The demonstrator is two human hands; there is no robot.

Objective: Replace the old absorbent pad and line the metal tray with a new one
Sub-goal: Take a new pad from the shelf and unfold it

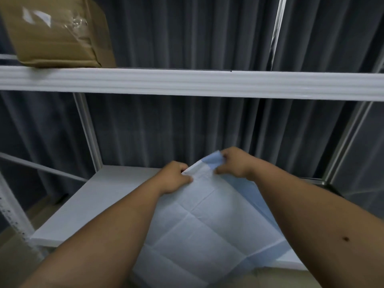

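Holding up a new pad (207, 217), white with creases on one side and blue on the other, over the white shelf (99, 200). Pinching the far top edge of the pad with both hands: left hand (176, 176) curled tight on the white corner, right hand (232, 163) curled on the blue flap just beside it. Letting the rest of the pad hang down and toward the body, still partly folded.

Probably peeling the layers apart to open the pad out. Doing it well likely means pulling the hands slowly away from each other, keeping thumbs on the very edge so the thin sheet is not tearing, and shaking it flat.

Not seeing any metal tray or old pad here. Sitting above the pad, on the higher shelf rail (187, 82): a brown box (56, 32).
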